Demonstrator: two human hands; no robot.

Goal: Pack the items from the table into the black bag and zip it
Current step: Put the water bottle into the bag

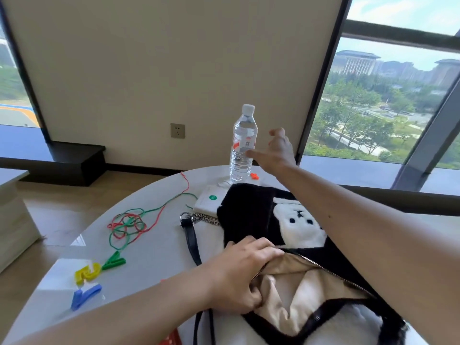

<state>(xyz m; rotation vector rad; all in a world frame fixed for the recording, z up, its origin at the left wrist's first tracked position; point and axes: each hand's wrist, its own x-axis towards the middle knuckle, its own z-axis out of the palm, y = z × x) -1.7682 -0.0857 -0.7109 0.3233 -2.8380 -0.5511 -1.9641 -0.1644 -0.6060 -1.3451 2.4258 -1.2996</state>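
Observation:
A black fluffy bag (249,212) with a white bear face lies on the white table (154,250), unzipped, its beige lining showing. My left hand (245,272) grips the near edge of the bag's mouth and holds it apart. My right hand (276,150) reaches out beside a clear water bottle (242,145) standing at the table's far edge; its thumb touches the bottle and the fingers are spread, not closed round it. Still on the table are a white packet (207,200), red and green strings (129,225), green (114,261), yellow (87,272) and blue (84,296) clips, and a small orange piece (254,176).
The bag's black strap and chain (191,232) trail across the table to its left. A wall with a socket (177,130) stands behind the table, with windows on both sides. A pale cabinet (12,220) is at the left, and something red (171,338) peeks out at the bottom edge.

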